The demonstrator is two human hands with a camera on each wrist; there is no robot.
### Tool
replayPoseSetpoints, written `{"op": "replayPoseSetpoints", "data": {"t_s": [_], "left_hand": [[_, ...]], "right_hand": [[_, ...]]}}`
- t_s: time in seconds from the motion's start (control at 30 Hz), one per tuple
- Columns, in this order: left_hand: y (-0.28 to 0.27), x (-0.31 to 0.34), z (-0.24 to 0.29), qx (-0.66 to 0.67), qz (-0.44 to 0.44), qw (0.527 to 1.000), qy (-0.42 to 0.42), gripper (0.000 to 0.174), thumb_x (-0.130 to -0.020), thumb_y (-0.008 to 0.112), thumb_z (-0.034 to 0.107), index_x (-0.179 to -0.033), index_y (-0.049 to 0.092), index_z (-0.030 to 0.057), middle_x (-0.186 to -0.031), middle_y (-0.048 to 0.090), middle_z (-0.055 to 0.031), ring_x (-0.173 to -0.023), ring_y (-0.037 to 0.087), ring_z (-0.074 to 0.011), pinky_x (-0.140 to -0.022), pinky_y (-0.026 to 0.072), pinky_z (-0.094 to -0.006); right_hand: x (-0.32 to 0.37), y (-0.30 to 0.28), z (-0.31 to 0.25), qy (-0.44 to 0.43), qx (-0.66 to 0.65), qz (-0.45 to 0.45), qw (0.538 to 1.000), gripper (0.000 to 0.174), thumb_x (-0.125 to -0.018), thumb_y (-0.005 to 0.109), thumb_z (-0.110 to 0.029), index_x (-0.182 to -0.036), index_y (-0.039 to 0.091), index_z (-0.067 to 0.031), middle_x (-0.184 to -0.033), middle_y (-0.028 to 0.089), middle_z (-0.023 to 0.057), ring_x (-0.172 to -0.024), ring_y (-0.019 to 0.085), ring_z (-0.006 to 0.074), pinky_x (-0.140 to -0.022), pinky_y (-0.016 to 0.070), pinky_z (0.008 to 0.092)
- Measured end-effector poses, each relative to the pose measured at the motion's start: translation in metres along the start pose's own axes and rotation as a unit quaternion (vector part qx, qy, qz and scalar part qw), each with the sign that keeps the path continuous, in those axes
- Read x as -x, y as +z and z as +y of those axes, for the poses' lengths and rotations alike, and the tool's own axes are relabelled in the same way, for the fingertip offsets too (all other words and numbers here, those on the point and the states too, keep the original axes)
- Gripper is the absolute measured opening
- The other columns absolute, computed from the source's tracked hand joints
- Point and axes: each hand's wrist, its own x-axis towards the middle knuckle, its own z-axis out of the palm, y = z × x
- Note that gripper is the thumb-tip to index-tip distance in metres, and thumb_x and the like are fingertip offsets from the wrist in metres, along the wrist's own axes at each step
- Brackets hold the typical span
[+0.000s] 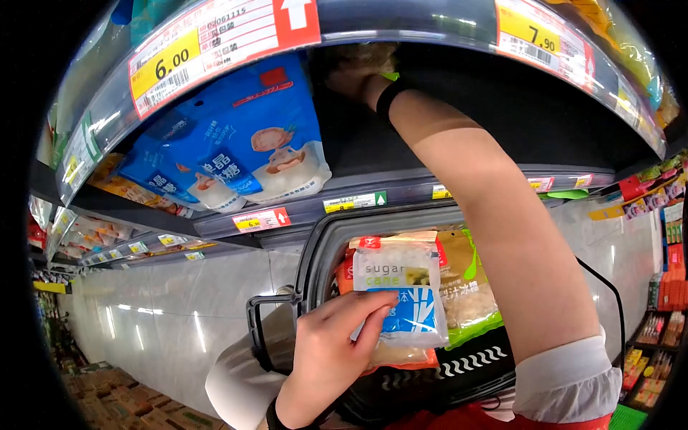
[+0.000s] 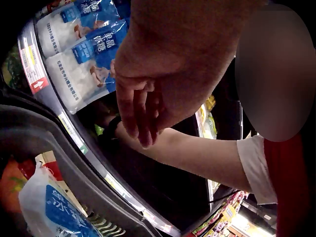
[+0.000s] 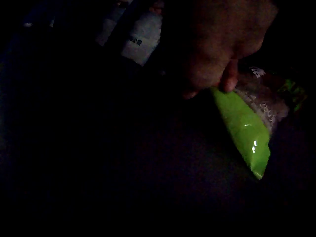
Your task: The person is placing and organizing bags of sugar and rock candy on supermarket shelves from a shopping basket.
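Observation:
My right hand (image 3: 224, 47) reaches deep into the dark shelf. In the right wrist view its thumb and fingers pinch the edge of a green-edged bag (image 3: 247, 136), whose brownish side fades into shadow. In the head view the right hand (image 1: 351, 82) is dim under the shelf lip. My left hand (image 1: 337, 344) hangs above the shopping basket, overlapping a white-and-blue sugar cane bag (image 1: 419, 308). From the left wrist, that hand (image 2: 168, 84) shows loosely bent fingers with nothing between them.
Blue rock sugar bags (image 1: 279, 136) stand on the shelf, left of my right arm. The black basket (image 1: 315, 251) also holds a green-and-brown bag (image 1: 469, 301) and an orange-edged bag (image 1: 401, 357). A price-tag rail (image 1: 408, 21) curves across the top.

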Motion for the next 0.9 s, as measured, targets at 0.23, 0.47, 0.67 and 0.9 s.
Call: {"op": "replayPoseSetpoints", "data": {"t_s": [0.23,0.47,0.67,0.9], "left_hand": [[0.0,0.001,-0.001,-0.011,0.0,1.0,0.015,0.01,-0.074,0.06,0.0,-0.084,0.063,0.0025,-0.076,0.064,-0.0096,-0.068,0.063,-0.018,-0.06,0.0489,-0.0248],[-0.001,0.003,0.003,-0.008,-0.002,1.0,0.023,0.01,-0.075,0.059,0.0,-0.084,0.063,0.0023,-0.076,0.064,-0.0096,-0.068,0.063,-0.0178,-0.06,0.049,-0.0251],[0.002,0.002,0.003,-0.012,-0.004,1.0,0.022,0.01,-0.074,0.059,-0.001,-0.084,0.063,0.0014,-0.076,0.064,-0.0092,-0.067,0.063,-0.0169,-0.059,0.0489,-0.024],[0.003,-0.001,-0.003,-0.012,-0.01,1.0,0.012,0.013,-0.073,0.061,0.0,-0.086,0.061,0.0027,-0.077,0.062,-0.0103,-0.066,0.062,-0.0237,-0.057,0.0493,-0.0287]], "right_hand": [[-0.005,0.061,0.026,-0.058,-0.102,-0.062,0.991,0.041,-0.084,0.041,-0.038,-0.116,0.05,-0.0144,-0.126,0.044,0.0078,-0.116,0.041,0.029,-0.092,0.0331,0.0455],[0.001,0.071,0.057,0.04,-0.049,-0.101,0.993,0.05,-0.086,0.042,-0.032,-0.127,0.035,-0.0051,-0.13,0.032,0.0212,-0.119,0.033,0.0341,-0.096,0.0289,0.0454],[-0.007,0.109,0.084,-0.085,-0.006,-0.124,0.989,0.065,-0.082,0.051,-0.038,-0.132,0.024,-0.0063,-0.123,0.042,0.0158,-0.117,0.038,0.0303,-0.094,0.032,0.0423],[0.009,0.099,0.092,-0.09,0.176,-0.305,0.932,0.036,-0.089,0.037,-0.007,-0.124,0.038,0.0003,-0.101,0.057,0.0167,-0.089,0.053,0.0272,-0.101,0.0273,0.0385]]}}
